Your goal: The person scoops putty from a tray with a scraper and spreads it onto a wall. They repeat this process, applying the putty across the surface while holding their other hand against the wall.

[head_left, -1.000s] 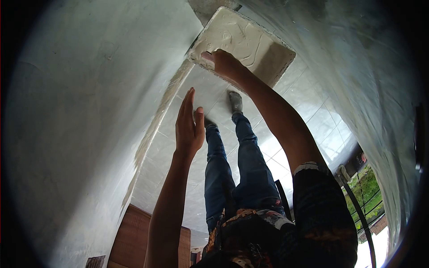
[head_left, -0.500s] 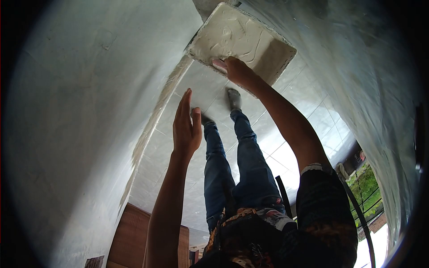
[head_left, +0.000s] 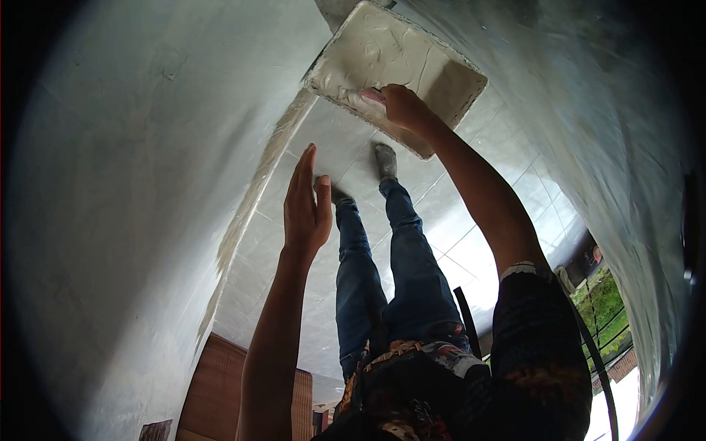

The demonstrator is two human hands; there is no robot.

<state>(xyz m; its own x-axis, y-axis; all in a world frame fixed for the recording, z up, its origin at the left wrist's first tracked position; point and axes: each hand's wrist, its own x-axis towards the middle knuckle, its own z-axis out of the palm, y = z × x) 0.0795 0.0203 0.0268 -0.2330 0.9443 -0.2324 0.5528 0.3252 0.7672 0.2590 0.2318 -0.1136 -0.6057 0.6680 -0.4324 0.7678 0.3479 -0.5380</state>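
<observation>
My right hand (head_left: pixel 406 107) is closed around a small pinkish tool (head_left: pixel 373 95), mostly hidden by the fingers; I cannot make out its exact kind. The tool is at the near left side of a rectangular tray (head_left: pixel 457 110) that holds thick, off-white paste (head_left: pixel 393 48) with ridges and smears in it. My left hand (head_left: pixel 305 206) is raised left of my legs, fingers stretched out and thumb apart, holding nothing.
A pale wall (head_left: pixel 162 147) curves up on the left, with a smeared strip (head_left: pixel 276 143) along its base. Clear plastic sheeting (head_left: pixel 588 125) hangs on the right. My feet stand on the tiled floor (head_left: pixel 342 143). Brown ribbed material (head_left: pixel 213 382) lies at lower left.
My right hand has moved slightly to the right along the near side of the tray, with the tool. My left hand has stayed about where it was.
</observation>
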